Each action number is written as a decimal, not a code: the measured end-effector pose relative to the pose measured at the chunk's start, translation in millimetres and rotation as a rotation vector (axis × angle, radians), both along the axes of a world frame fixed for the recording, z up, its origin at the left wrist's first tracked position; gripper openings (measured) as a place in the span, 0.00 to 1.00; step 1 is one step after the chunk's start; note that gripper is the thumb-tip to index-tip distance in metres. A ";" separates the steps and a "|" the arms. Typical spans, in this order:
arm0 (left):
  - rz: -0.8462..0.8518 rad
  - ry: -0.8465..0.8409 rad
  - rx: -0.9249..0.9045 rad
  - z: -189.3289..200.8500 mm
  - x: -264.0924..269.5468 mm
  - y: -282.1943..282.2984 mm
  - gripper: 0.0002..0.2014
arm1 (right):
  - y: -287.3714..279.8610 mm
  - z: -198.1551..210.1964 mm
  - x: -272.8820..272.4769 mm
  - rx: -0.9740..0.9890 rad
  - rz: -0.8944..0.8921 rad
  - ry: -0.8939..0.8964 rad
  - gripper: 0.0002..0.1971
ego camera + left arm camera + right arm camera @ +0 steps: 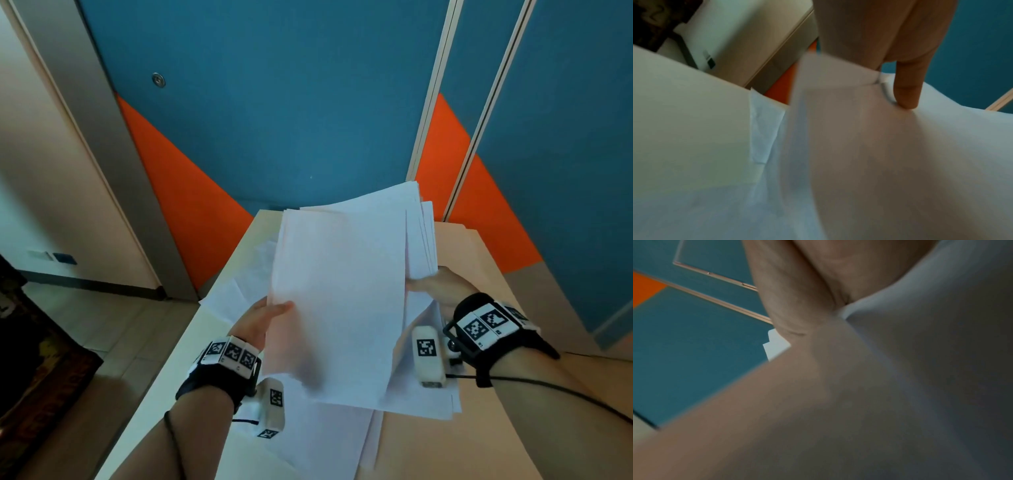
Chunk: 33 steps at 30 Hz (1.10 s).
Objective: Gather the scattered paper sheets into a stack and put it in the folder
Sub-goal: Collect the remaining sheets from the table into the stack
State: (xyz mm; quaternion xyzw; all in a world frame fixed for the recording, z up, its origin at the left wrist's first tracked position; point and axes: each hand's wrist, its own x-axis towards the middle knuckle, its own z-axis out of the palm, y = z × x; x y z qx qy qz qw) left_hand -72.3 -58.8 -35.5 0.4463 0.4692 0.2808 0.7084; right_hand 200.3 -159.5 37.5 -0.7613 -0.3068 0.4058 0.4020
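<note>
A loose stack of white paper sheets (342, 291) is held up, tilted, above the table between both hands. My left hand (270, 313) grips its left edge, thumb on the front sheet; in the left wrist view the thumb (908, 87) presses the paper (879, 154). My right hand (435, 281) pinches the fanned right edge, and the right wrist view shows its fingers (797, 305) against the sheets (920, 369). More white sheets (329, 442) lie flat on the table below and at the left (239, 291). A tan folder-like sheet (486, 274) lies under them on the right; whether it is the folder I cannot tell.
The light table (161, 377) runs away from me toward a blue and orange wall (274, 120). Its left edge drops to a tiled floor (102, 318) with a dark patterned rug (30, 377). A cable (565, 390) trails from my right wrist.
</note>
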 end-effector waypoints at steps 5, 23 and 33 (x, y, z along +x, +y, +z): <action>-0.069 0.084 0.040 -0.3 22.7 -1.1 0.22 | -10.4 -3.2 1.3 0.062 0.007 0.128 0.22; -0.066 -0.073 0.011 14.0 58.6 11.7 0.18 | -25.7 -13.3 19.7 0.301 0.164 0.435 0.35; -0.320 -0.034 0.105 30.4 66.9 26.6 0.12 | -19.6 -28.3 22.9 0.398 -0.061 0.451 0.51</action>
